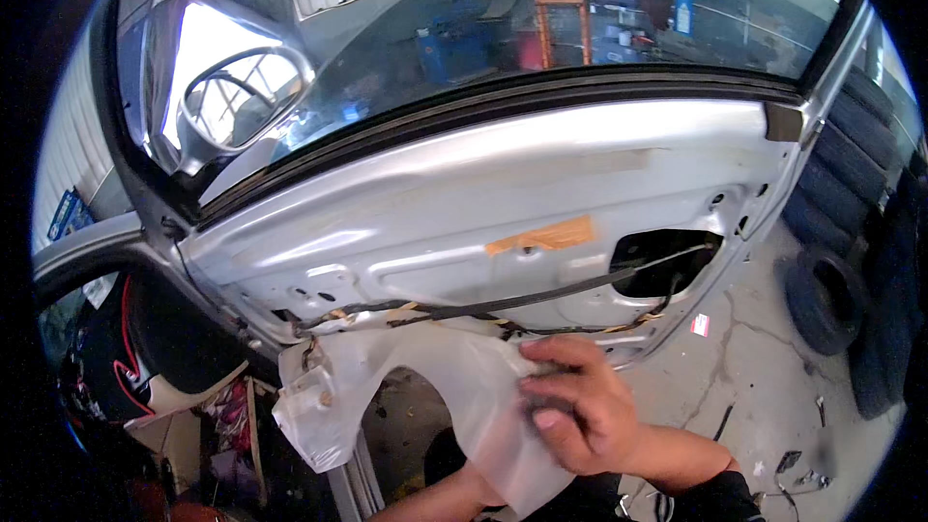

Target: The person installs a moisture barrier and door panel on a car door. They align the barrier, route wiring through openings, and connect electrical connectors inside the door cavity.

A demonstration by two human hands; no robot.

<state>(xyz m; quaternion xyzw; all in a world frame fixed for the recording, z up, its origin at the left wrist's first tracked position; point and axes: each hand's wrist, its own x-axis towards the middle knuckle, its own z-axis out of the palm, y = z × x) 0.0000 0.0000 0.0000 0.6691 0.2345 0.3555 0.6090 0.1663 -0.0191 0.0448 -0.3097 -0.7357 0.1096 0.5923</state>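
Observation:
A translucent white plastic sheet [425, 348] with a large curved cut-out hangs along the lower edge of the silver car door [435, 193]. My left hand is behind the sheet, where a pinkish shape shows through; its wrist [472, 491] emerges below and its fingers are hidden. Against the sheet's right part lies my right hand [590, 411], fingers apart and slightly bent, thumb separate. A black strip with wiring [522, 302] runs across the door's lower part. Brown tape [541, 235] is stuck on the bare metal above it.
The door has a dark oval opening [667, 266] at its right and a window pane [599, 29] above. A side mirror [242, 101] is at upper left. Tyres [826, 300] stand at right; small parts [793, 469] lie on the floor. The car's interior [184, 358] is at left.

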